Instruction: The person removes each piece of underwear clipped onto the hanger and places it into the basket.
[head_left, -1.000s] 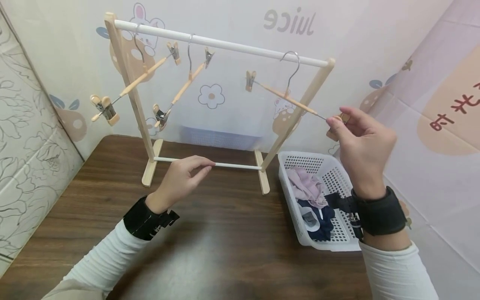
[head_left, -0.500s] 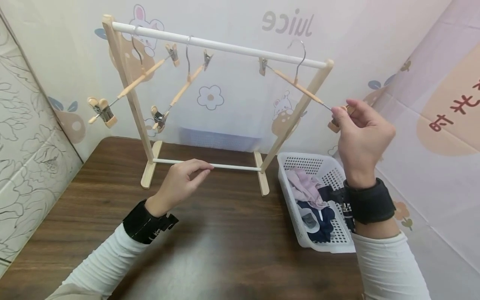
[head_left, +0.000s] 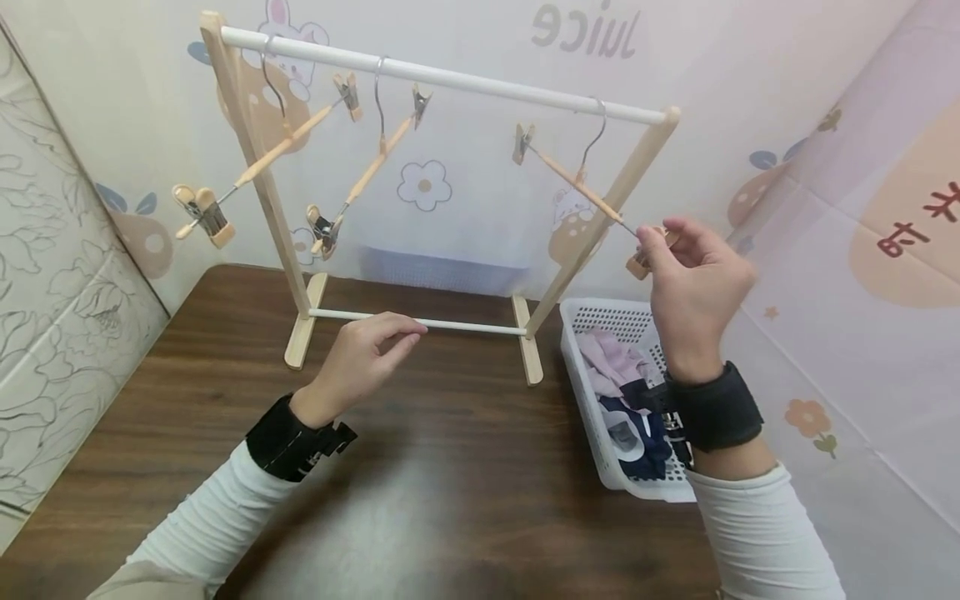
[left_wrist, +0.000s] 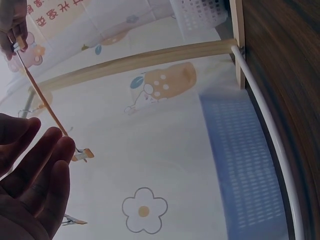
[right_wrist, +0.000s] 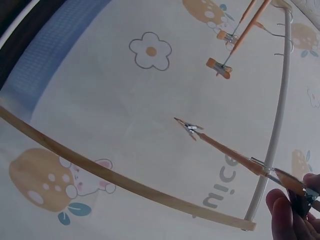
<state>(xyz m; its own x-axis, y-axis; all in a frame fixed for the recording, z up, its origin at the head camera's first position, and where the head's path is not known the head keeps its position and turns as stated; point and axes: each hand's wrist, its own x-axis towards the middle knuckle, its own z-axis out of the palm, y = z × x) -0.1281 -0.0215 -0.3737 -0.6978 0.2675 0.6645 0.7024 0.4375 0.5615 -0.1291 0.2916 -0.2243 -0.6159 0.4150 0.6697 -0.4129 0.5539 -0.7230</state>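
- Printed sheets with flowers and rabbits backed a dark wooden desk [head_left: 420, 467], on which stood a small wooden drying rack [head_left: 258, 158] with a white top rail [head_left: 450, 79].
- Three clip hangers hung from that rail; the rightmost hanger [head_left: 573, 183] had its hook over the rail, near the right post.
- Right hand [head_left: 697, 279] held that hanger's near clip [head_left: 645, 254] in a pinch, fingers [right_wrist: 282, 207] curled tight on it (the right wrist view showed the same grip).
- Left hand [head_left: 360, 358] touched the rack's lower white crossbar [head_left: 450, 325], fingers [left_wrist: 47, 165] loosely extended and holding nothing.
- A white basket [head_left: 592, 417] with pale and dark garments sat on the desk, just right of the rack.
- Judged step: seating the hanger on the rail while the rack was steadied.
- Next move would call for letting the clip go gently, so the hanger settles level.
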